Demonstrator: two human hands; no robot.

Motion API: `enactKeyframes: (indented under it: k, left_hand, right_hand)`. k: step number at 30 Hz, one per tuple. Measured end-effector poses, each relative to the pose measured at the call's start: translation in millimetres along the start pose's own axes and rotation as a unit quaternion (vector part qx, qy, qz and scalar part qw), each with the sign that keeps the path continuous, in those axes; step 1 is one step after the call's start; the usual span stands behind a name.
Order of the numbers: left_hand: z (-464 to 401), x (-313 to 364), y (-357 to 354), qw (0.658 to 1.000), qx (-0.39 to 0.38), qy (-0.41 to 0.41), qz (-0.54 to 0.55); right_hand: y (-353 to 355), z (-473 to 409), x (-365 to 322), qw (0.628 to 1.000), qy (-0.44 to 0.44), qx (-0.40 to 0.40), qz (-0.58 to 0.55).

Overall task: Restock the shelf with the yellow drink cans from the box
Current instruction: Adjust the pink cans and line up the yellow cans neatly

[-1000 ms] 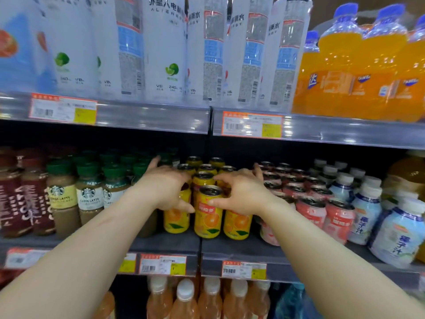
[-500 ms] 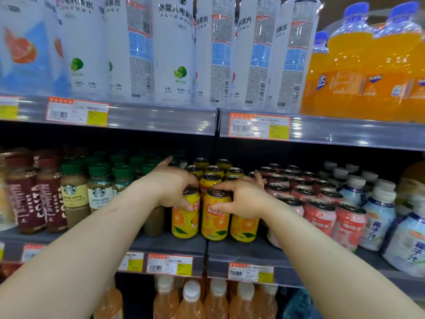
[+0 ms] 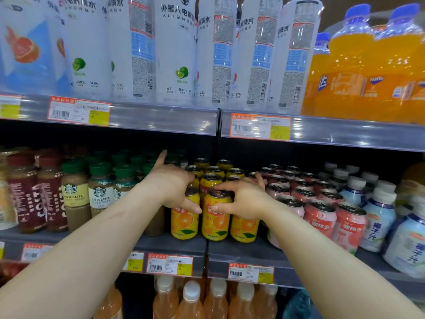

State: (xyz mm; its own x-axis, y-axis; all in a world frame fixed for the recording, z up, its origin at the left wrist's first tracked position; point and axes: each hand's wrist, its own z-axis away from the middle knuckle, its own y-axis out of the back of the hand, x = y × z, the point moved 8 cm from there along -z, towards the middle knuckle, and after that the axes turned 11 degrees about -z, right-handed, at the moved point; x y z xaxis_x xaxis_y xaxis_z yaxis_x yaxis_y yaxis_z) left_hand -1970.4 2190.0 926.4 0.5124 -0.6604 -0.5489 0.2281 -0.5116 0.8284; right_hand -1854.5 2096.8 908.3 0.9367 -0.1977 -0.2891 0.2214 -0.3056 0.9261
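Yellow cans (image 3: 215, 217) pinched: left grip (image 3: 171, 187), right grip (image 3: 242, 200).

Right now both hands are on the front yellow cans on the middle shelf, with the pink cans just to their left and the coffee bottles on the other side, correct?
Not quite: the sides are swapped. The head view shows the pink cans to the right of the yellow cans and the coffee bottles to their left. The rest holds: the left hand and right hand are both on the front yellow cans on the middle shelf.

Pretty clearly a shop's drinks aisle: metal shelves (image 3: 253, 252) packed with rows of bottles and cans, and barcoded price tags (image 3: 169, 264) clipped along every shelf edge.
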Motion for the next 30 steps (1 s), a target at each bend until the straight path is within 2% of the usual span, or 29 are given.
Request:
enactKeyframes:
  k: [4, 7, 9, 12, 15, 18, 21, 25, 30]
  left_hand:
    - [3.3, -0.2, -1.0, 1.000, -0.001, -0.010, 0.006]
    - [3.9, -5.2, 3.9, 0.999, 0.026, 0.007, 0.045]
    - [5.3, -12.2, 8.8, 0.994, 0.067, 0.026, 0.087]
    - [14.1, -17.5, 9.0, 0.975, 0.153, 0.045, 0.157]
    - [26.5, -8.0, 8.7, 0.939, 0.262, 0.039, 0.222]
    - [29.7, 15.8, 3.3, 0.911, 0.311, 0.015, 0.272]
    - [27.5, 33.6, -7.7, 0.892, 0.323, -0.004, 0.315]
    - [28.2, 37.9, -20.5, 0.872, 0.339, 0.013, 0.352]
    - [26.2, 40.8, -34.4, 0.877, 0.334, 0.032, 0.344]
  right_hand:
    - [-0.6, -2.7, 3.7, 1.000, 0.000, -0.003, -0.007]
    - [20.6, -8.2, 19.4, 0.997, -0.027, 0.056, -0.052]
    - [37.6, -12.6, 39.1, 0.990, -0.055, 0.102, -0.078]
    - [44.4, -16.8, 58.0, 0.989, -0.069, 0.111, -0.073]
    - [37.0, -20.3, 59.1, 0.987, -0.039, 0.110, -0.109]
    - [28.5, -23.8, 54.9, 0.981, 0.018, 0.110, -0.161]
    - [28.4, -25.0, 56.2, 0.978, 0.044, 0.109, -0.170]
    - [40.7, -30.4, 69.8, 0.982, 0.059, 0.126, -0.128]
    - [37.8, -45.1, 80.4, 0.992, 0.077, 0.091, -0.049]
